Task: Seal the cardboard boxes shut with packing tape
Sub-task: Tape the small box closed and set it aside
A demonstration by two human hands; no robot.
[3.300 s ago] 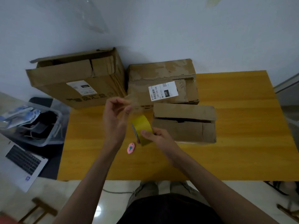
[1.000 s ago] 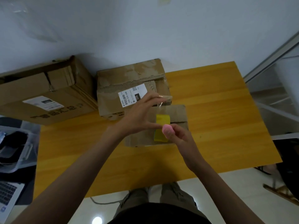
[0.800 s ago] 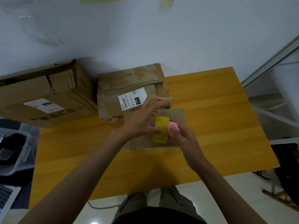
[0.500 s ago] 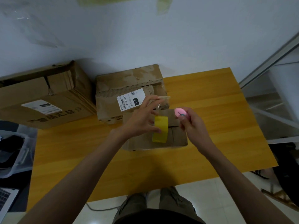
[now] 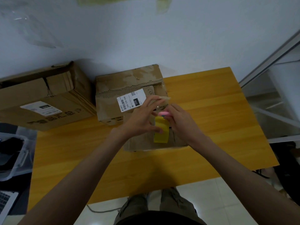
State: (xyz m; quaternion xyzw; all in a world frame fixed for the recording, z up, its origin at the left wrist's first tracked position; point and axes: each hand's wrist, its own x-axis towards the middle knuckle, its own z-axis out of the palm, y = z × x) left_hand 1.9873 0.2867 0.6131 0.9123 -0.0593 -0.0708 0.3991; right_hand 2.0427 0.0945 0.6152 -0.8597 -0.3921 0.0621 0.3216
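Note:
A yellow roll of packing tape (image 5: 161, 131) stands on edge on the small cardboard box (image 5: 141, 142) at the table's middle. My left hand (image 5: 139, 120) holds the roll with its lower fingers and pinches a pulled-out clear strip of tape (image 5: 164, 99) between thumb and forefinger. My right hand (image 5: 180, 122) grips a small pink cutter (image 5: 164, 113) against the strip just above the roll. Behind stands a medium box with a white label (image 5: 129, 95), and a large box (image 5: 43, 98) with loose top flaps lies at the back left.
The yellow wooden table (image 5: 211, 127) has bare surface on the right and front. A clear plastic bin (image 5: 14, 156) and a laptop corner (image 5: 6, 202) sit off the table's left edge. A white metal frame (image 5: 269, 101) stands at the right.
My right hand picked the pink cutter up from the table and has brought it in to the stretched tape strip. The roll moved from mid-air onto the small box.

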